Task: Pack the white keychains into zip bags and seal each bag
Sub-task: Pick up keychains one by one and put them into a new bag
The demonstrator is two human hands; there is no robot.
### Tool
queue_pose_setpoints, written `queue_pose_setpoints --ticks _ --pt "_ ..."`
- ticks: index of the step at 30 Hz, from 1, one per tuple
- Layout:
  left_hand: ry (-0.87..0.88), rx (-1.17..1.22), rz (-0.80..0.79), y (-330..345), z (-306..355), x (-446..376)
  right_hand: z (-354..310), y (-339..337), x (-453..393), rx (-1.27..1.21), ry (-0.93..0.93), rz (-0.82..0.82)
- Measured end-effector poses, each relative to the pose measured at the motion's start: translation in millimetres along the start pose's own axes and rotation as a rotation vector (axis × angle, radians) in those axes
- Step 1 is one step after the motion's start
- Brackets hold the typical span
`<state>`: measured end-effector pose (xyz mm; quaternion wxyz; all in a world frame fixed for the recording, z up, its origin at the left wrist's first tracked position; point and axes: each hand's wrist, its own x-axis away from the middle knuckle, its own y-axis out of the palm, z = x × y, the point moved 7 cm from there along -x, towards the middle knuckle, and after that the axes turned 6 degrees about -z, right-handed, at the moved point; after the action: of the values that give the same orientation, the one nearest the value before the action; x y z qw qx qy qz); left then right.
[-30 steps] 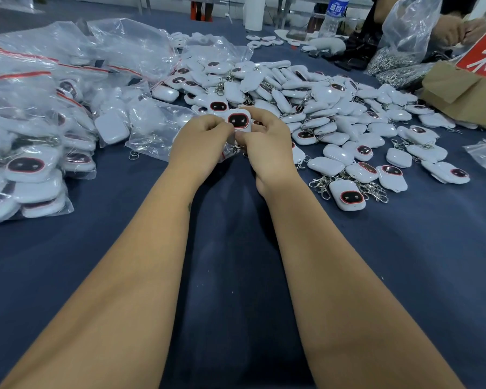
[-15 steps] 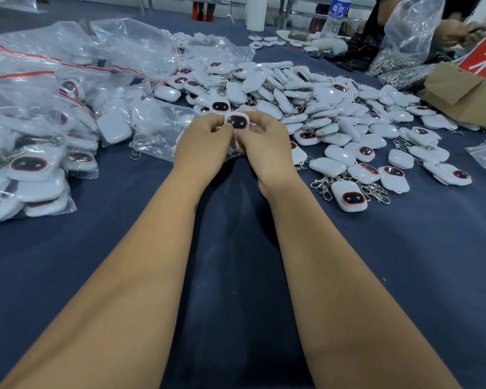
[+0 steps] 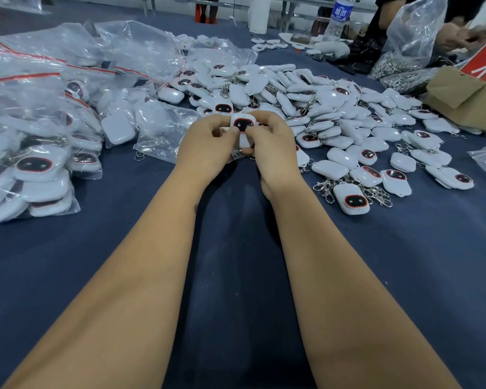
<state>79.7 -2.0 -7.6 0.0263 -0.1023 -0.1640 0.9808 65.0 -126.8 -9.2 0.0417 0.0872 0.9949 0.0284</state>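
Dozens of white keychains (image 3: 314, 108), each with a dark red-rimmed oval face and a metal clasp, lie heaped on the dark blue tabletop (image 3: 404, 262), far right. Filled red-striped zip bags (image 3: 34, 141) crowd the left. At centre, left hand (image 3: 208, 147) and right hand (image 3: 272, 144) together pinch one keychain (image 3: 243, 125).

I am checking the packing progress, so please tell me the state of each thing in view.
Left hand: pinches the held keychain.
Right hand: pinches the same keychain.
Held white plastic keychain: upright, dark face toward the camera.
Pile of loose white keychains: unpacked.
Clear red-striped zip bags: filled with keychains.
Clear plastic water bottle: upright.
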Motion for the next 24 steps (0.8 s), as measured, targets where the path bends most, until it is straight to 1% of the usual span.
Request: queue_pose_setpoints --ticks 7,12,17,21,24 --pt "-0.046 0.105 -0.037 2.1 4.4 4.9 -2.9 -2.0 0.9 -0.017 -0.019 -0.001" --pt "-0.058 0.155 -0.021 0.8 0.3 1.3 -3.4 -1.1 2.1 -0.085 -0.02 -0.024" --pt "-0.04 0.156 -0.014 0.5 -0.2 -0.4 -4.7 -2.0 2.4 -0.108 -0.026 -0.027" --pt "-0.02 0.162 0.026 -1.5 1.7 0.5 -4.3 -0.3 2.3 -0.11 -0.023 -0.046" --pt "0.015 0.12 0.057 -2.8 3.7 1.5 -3.4 0.2 0.9 -0.095 -0.012 -0.051"
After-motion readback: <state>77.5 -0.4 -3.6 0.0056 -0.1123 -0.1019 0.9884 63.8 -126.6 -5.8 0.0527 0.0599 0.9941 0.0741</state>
